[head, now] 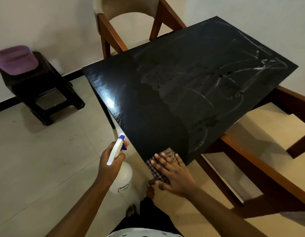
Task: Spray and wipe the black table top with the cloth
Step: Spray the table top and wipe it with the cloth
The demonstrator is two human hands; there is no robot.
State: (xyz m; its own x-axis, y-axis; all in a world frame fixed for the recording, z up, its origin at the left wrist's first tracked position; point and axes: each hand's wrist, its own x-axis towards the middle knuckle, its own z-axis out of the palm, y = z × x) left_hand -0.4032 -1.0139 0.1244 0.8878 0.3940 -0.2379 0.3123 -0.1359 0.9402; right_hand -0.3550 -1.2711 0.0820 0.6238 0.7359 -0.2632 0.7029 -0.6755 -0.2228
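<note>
The black table top point(148, 100) fills the middle of the view, with pale wet streaks and smears over its right half. My left hand point(110, 164) grips a white spray bottle point(121, 177) with a blue nozzle, held just off the table's near-left edge, nozzle pointing toward the table. My right hand point(172, 173) lies flat, fingers spread, on a dark checked cloth point(159, 171) at the table's nearest corner. Part of the cloth hangs over the edge below my palm.
A wooden chair with a cream seat point(131, 14) stands at the far side of the table. Another wooden chair point(267, 151) sits along the right side. A dark stool point(44, 93) carrying a purple basin point(16, 59) stands at the left wall. Tiled floor lies below.
</note>
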